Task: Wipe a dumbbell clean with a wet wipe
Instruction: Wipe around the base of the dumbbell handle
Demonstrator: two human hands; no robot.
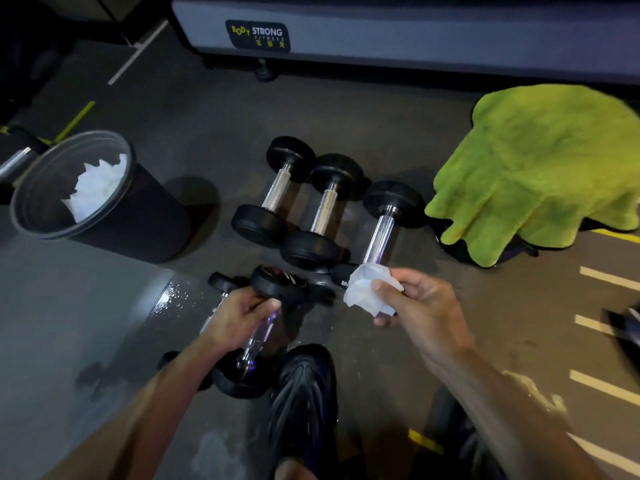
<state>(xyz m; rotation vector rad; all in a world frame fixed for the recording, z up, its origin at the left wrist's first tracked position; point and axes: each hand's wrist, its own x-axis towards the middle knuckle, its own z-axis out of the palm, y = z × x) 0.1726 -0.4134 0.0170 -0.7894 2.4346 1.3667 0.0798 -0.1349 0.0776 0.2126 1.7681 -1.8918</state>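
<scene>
A black dumbbell [263,337] with a chrome handle is lifted off the floor, and my left hand [239,315] grips its handle just below the far head. My right hand [412,299] holds a crumpled white wet wipe [367,287] to the right of that dumbbell, apart from it. The wipe hangs just over the near end of another dumbbell [382,230] lying on the floor. Two more dumbbells [277,192] [323,213] lie side by side to its left.
A black bin [138,216] with used white wipes inside stands at the left. A green towel [540,168] covers a dark bag at the right. A grey machine base [415,29] runs along the back. My black shoe [304,393] is below the held dumbbell. Wet patches mark the floor.
</scene>
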